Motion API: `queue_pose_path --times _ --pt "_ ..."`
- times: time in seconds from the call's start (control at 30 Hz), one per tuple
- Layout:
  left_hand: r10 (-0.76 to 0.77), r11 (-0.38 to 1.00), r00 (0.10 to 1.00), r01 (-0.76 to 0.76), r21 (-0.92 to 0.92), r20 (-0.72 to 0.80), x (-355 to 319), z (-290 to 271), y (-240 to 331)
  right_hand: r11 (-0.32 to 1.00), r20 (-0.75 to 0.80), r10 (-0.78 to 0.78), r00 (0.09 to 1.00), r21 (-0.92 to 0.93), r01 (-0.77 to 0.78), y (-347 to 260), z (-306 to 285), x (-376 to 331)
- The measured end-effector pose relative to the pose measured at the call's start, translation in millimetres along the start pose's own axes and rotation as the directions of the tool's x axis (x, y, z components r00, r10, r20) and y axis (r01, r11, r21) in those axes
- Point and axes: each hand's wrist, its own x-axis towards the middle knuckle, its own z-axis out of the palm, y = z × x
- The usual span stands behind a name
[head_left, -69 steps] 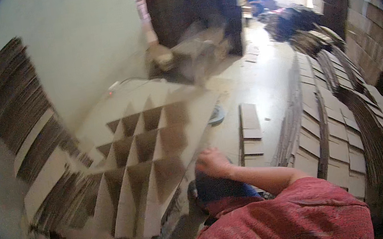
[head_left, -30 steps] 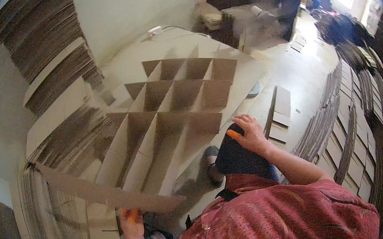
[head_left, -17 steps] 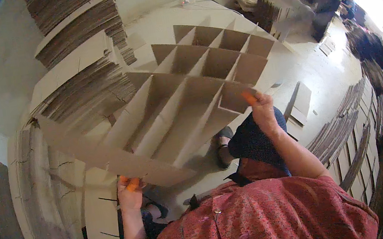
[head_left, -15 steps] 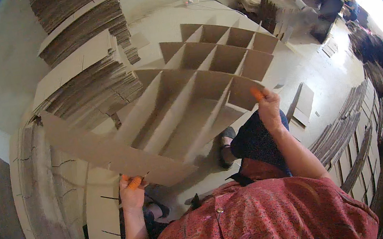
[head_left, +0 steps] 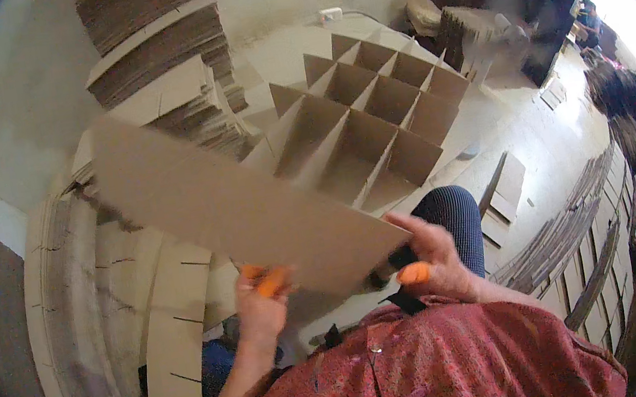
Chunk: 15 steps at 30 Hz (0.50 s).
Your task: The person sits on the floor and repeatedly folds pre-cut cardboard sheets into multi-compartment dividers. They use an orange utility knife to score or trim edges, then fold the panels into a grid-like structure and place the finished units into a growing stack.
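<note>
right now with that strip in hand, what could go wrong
The left hand holds the cardboard strip by its lower edge, so its far end might dip or swing. That end could brush the uneven stack of sheets seen behind it and shift some. The cardboard grid stands beyond the strip, so a careless turn might knock it askew.

Head-worn fisheye, facing down, close above shirt [head_left: 438, 360].

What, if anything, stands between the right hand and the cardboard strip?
Nothing visible: the open right hand is at the right end of the strip, though whether it touches is unclear. The left hand holds the strip near its lower edge.
</note>
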Motion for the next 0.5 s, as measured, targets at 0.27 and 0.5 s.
queue_pose_path --times 0.27,0.5 --pt "0.186 0.865 0.982 -0.183 0.467 0.041 6 55 -1 0.992 -0.541 0.086 0.836 0.128 -0.019 -25 -6 16" --pt "0.355 0.805 0.912 -0.187 0.563 -0.204 18 -27 -5 0.989 -0.581 -0.070 0.811 -0.146 -0.019 -23 -26 24"
